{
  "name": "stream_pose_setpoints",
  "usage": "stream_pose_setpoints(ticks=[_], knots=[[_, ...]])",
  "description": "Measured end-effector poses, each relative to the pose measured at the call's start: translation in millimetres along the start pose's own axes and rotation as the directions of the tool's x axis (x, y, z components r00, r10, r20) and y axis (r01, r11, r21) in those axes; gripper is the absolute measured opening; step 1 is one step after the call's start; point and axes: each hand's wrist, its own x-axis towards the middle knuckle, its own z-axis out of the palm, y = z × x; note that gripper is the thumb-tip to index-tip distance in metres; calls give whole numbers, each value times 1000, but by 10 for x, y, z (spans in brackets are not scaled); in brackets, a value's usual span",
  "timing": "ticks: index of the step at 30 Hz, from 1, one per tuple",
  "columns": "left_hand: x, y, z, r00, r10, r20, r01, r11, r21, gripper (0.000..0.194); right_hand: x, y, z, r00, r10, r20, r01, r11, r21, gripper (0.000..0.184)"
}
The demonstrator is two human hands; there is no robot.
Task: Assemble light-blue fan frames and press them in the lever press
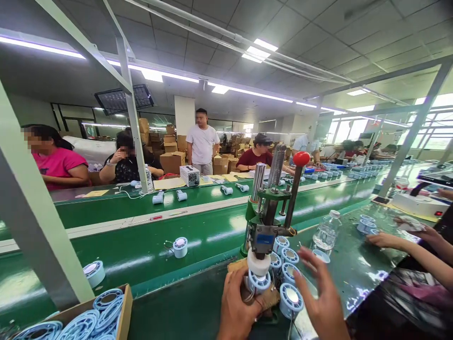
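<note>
A small green hand press [265,212] with a red-knobbed lever [301,158] stands on the green bench in front of me. My left hand [236,309] is closed around a white and blue spool [259,280] sitting under the press head. My right hand [322,302] hovers open, fingers spread, just right of several more blue and white spools [290,297] clustered at the press base.
A cardboard box of blue rings [102,311] sits at lower left beside a grey frame post [38,236]. Loose spools ride the green conveyor [148,250]. A clear plastic bottle [327,231] stands right of the press. A neighbouring worker's arms [406,248] reach in from the right; several people sit across the line.
</note>
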Motion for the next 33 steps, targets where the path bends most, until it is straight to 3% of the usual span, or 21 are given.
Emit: stream_pose_setpoints(ticks=[2, 4, 6, 11, 16, 21, 24, 29, 33], knots=[[0, 64, -58, 995, 72, 70, -76, 996, 54, 52, -301, 270, 51, 983, -40, 177, 54, 996, -75, 52], [-7, 111, -99, 985, 128, 112, -139, 986, 90, 46, -473, 422, 138, 934, -97, 344, 140, 985, -102, 56], [-20, 131, -123, 979, 152, 133, -166, 981, 104, 46, -541, 472, 235, 906, -102, 411, 163, 980, -115, 59], [-45, 124, -139, 960, 199, 197, -226, 966, 126, 45, -534, 420, 312, 945, 21, 325, 16, 994, -110, 57], [-54, 145, -149, 958, 196, 212, -227, 965, 131, 58, -615, 493, -66, 963, 16, 269, 11, 995, -99, 54], [-67, 180, -151, 956, 198, 218, -243, 949, 201, 59, -728, 757, -375, 916, 103, 388, -53, 989, -138, 54], [-76, 184, -139, 955, 207, 215, -255, 940, 228, 57, -753, 893, -296, 916, 138, 375, -68, 978, -196, 57], [-96, 171, -130, 963, 189, 194, -232, 944, 233, 51, -683, 1069, -32, 960, 143, 239, -97, 976, -196, 60], [-111, 200, -139, 962, 202, 183, -242, 942, 232, 51, -507, 1303, -1, 972, 191, 137, -162, 967, -195, 70]])
